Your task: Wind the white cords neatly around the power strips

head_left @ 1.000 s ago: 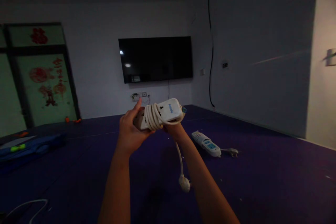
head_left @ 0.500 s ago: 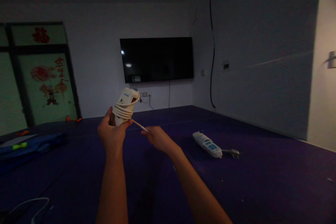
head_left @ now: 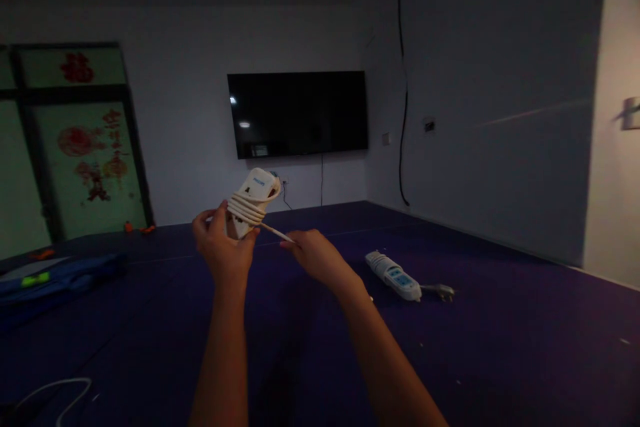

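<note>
A white power strip (head_left: pixel 259 182) is held up, tilted, in front of me, with several turns of its cord (head_left: pixel 247 208) wound around its middle. My left hand (head_left: pixel 223 243) is closed on the strip's lower end, thumb on one side and fingers on the other. My right hand (head_left: pixel 317 252) pinches the loose run of the cord, which stretches straight from the wound turns. On the purple surface to the right lies a second white power strip (head_left: pixel 395 276) with blue panels, its own cord wrapped around one end and its plug (head_left: pixel 442 291) sticking out.
The purple surface (head_left: pixel 480 347) spreads out to the walls. Blue cloth (head_left: pixel 75 283) with a bright green item (head_left: pixel 36 279) lies at the left. A white cable (head_left: pixel 60 382) curves at the lower left. A television (head_left: pixel 300 113) hangs on the far wall.
Both hands and the wound power strip have shifted a little to the right. The strip leans further right, and the cord stays taut between the hands.
</note>
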Demonstrator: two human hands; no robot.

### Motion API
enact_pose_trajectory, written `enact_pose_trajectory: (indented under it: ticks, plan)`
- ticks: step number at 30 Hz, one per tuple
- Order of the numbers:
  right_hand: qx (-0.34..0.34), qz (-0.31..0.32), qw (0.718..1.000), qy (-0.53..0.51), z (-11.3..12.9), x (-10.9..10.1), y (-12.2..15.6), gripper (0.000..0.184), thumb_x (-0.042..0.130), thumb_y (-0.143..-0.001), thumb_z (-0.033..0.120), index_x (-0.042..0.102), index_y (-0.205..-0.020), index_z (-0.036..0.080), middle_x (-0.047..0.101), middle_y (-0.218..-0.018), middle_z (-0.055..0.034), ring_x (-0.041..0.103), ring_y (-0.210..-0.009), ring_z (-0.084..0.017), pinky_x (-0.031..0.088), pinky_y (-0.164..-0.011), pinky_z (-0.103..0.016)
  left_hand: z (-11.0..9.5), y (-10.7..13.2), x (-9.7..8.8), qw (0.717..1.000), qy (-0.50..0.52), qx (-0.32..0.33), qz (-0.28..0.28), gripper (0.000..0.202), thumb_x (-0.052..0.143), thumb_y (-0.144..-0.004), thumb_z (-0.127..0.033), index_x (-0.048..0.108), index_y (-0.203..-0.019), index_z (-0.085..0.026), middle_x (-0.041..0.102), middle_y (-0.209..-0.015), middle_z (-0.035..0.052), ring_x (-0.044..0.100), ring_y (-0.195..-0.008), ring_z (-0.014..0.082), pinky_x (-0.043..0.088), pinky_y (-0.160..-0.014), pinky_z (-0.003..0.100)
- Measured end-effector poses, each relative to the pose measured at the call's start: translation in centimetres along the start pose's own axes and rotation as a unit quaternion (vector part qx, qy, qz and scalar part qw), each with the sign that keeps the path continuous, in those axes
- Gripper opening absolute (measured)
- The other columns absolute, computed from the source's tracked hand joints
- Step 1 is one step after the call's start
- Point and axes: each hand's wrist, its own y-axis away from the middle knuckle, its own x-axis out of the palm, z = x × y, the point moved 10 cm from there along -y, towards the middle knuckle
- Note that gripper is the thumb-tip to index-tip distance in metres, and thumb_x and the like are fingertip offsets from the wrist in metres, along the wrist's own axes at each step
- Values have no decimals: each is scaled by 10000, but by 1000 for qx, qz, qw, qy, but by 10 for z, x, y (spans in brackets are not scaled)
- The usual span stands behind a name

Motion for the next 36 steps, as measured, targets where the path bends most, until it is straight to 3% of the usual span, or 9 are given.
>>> enact_pose_trajectory:
  ticks: [5,10,16,23,30,36]
  plan:
    - [-4,25,997,78,14,-2,7,302,430,-913,345,667,-897,158,693,-835,-120,641,-750,-198,380,-607,-257,6,11,16,1000,-16,-22,2,629,712,-616,-275,520,-1210,-197,445,-1248,147,461,-1148,322,391,-927,524]
    - [-11,12,991,136,19,-4,5,307,430,-909,331,686,-900,162,698,-863,-140,656,-784,-233,403,-626,-281,3,21,29,995,-95,-19,15,616,646,-667,-244,474,-1255,-184,498,-1261,162,474,-1144,334,347,-902,547]
    - [-43,-40,982,178,15,-26,6,284,475,-888,355,691,-872,172,696,-872,-121,636,-802,-234,380,-647,-288,-15,24,54,975,-136,95,151,589,587,-718,-210,447,-1290,-243,548,-1251,131,501,-1101,322,334,-894,515]
    - [-81,-144,976,145,4,-56,17,242,587,-823,412,680,-809,189,688,-845,-72,598,-804,-188,333,-659,-272,-45,45,81,918,-115,230,301,694,589,-630,-68,453,-1283,-257,543,-1288,74,487,-1138,277,298,-965,471]
    - [-81,-218,970,74,-13,-83,28,292,708,-667,488,658,-677,200,649,-694,-20,550,-660,-145,308,-628,-262,-72,58,78,885,-58,269,376,628,537,-641,-29,524,-1210,-294,580,-1233,35,509,-1120,243,304,-973,466]
    - [-55,-194,979,1,-25,-83,31,262,752,-569,418,619,-586,193,597,-591,19,514,-582,-114,304,-561,-243,-102,70,64,847,-13,305,435,611,497,-621,-11,580,-1154,-297,627,-1143,27,549,-1042,240,358,-912,448]
